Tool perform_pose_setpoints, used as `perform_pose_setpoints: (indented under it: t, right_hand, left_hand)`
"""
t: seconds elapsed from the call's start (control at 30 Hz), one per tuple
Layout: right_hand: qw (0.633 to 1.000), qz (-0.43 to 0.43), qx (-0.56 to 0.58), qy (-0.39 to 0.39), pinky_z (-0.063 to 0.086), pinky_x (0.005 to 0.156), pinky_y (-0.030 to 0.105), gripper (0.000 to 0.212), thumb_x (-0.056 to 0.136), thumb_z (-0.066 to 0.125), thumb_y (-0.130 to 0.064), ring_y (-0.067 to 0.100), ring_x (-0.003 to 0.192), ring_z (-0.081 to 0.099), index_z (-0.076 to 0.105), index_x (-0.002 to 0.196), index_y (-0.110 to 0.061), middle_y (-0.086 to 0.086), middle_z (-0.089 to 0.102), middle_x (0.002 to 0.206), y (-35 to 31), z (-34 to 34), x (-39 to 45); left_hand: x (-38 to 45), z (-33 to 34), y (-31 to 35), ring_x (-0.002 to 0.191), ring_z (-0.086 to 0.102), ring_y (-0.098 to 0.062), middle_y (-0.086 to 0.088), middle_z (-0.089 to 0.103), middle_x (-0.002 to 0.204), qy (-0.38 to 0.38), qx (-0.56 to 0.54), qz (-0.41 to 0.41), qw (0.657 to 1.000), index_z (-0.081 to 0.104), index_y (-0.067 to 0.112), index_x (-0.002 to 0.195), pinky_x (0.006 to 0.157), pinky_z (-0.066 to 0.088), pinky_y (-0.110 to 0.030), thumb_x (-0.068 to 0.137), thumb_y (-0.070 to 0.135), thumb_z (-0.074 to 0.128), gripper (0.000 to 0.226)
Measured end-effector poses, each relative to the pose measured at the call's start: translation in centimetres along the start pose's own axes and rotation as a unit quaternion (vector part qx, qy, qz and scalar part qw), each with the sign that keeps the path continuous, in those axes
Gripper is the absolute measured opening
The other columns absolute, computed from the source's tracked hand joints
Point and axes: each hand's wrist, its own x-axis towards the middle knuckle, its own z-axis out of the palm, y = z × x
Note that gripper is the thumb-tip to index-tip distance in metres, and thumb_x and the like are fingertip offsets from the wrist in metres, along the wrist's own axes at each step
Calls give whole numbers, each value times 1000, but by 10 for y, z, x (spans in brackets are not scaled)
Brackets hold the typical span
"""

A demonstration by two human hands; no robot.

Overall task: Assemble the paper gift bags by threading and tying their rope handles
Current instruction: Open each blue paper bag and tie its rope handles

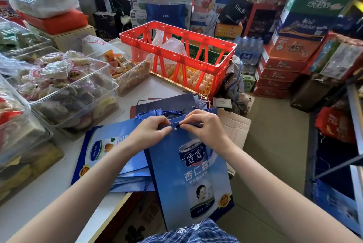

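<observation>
Here, my left hand [151,128] pinches the bag [188,166] rim while my right hand [204,125] pinches the rope [177,123] end, best fed straight through the eyelet [175,129].

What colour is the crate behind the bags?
Red, an open-sided plastic crate, seen in the head view.

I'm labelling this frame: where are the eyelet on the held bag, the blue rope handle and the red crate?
eyelet [175,129]: head view, its metal ring.
blue rope handle [146,113]: head view, its left loop.
red crate [176,39]: head view, its near rim.
</observation>
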Motion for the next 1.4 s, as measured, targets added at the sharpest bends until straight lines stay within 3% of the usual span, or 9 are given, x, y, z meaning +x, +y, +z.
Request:
perform_pose_setpoints:
  t: [0.33, 0.5, 0.7, 0.87, 1.0, 1.07, 1.17, 1.3, 1.4]
  right_hand:
    - [993, -85, -76, -22, 50, 69, 17, 9, 79, 74, -11, 10, 76, 60, 75, 87, -7, -3, 62, 86, -4, 0, 4]
    - [999, -40, -11, 1, 44, 64, 10, 8, 78, 74, -9, 2, 74, 58, 75, 85, -9, -7, 62, 82, -2, -2, 4]
    - [998, -38, -41, -3, 53, 78, 37, 7, 77, 75, -11, 13, 85, 62, 76, 84, -12, -4, 66, 88, 5, -10, 3]
    - [970, -152, -186, 17, 51, 77, 37, 8, 76, 73, -14, 14, 95, 47, 73, 77, -6, 0, 66, 89, 1, 0, 1]
    - [960, -148, -235, 33, 38, 93, 41, 15, 74, 75, -16, 16, 116, 34, 62, 72, -8, 7, 59, 116, 2, 8, -4]
    - [974, -71, -215, 2, 30, 97, 37, 29, 73, 79, -25, 15, 120, 30, 58, 86, -11, 6, 49, 126, 3, 5, -3]
    - [968, 30, -214, -131, 32, 99, 34, 57, 71, 79, -36, 15, 115, 44, 52, 117, -14, 0, 50, 123, 3, -3, 1]
    - [963, 80, -71, -248, 44, 78, 12, 27, 85, 69, -21, 7, 92, 57, 64, 110, -14, -4, 64, 100, 1, -17, 0]
    - [952, 107, 1, -288, 47, 77, 16, 19, 94, 55, -14, 8, 86, 61, 67, 108, -14, -1, 68, 96, -5, -15, 3]
  left_hand:
    - [4, -3, 5, 61, 44, -7, 7, 49, 64, -1, 11, -5, 1000, 58, 20, 78, 57, 31, -22, 92, 19, 55, 13]
    - [5, -1, 7, 60, 43, -7, 6, 50, 64, 0, 2, -2, 1000, 59, 20, 78, 57, 31, -23, 92, 20, 54, 14]
    - [3, 0, 11, 50, 36, -6, 8, 41, 51, -13, -2, -1, 1000, 56, 25, 62, 51, 27, -20, 93, 18, 52, 32]
    - [3, 5, 15, 52, 40, -6, 7, 45, 53, 17, 49, 3, 999, 62, 13, 72, 48, 30, -15, 92, 21, 54, 22]
    - [1, 6, 14, 48, 40, -6, 10, 43, 49, 15, 33, 23, 999, 62, 14, 66, 48, 32, -14, 87, 28, 62, 25]
    - [0, 4, 10, 48, 40, -5, 8, 45, 50, 1, 31, 36, 999, 64, 15, 64, 49, 31, -15, 83, 33, 67, 27]
    - [-2, 4, -1, 57, 44, -7, 3, 57, 62, 5, 51, 57, 997, 70, 13, 73, 56, 32, -20, 77, 37, 73, 25]
    - [-10, 7, -18, 67, 39, -3, 17, 47, 63, 30, 141, 178, 973, 70, 15, 75, 68, 28, -18, 75, 46, 68, 31]
    - [-16, 12, -27, 71, 31, -2, 24, 40, 67, 59, 200, 274, 939, 69, 21, 70, 76, 24, -16, 74, 51, 60, 31]
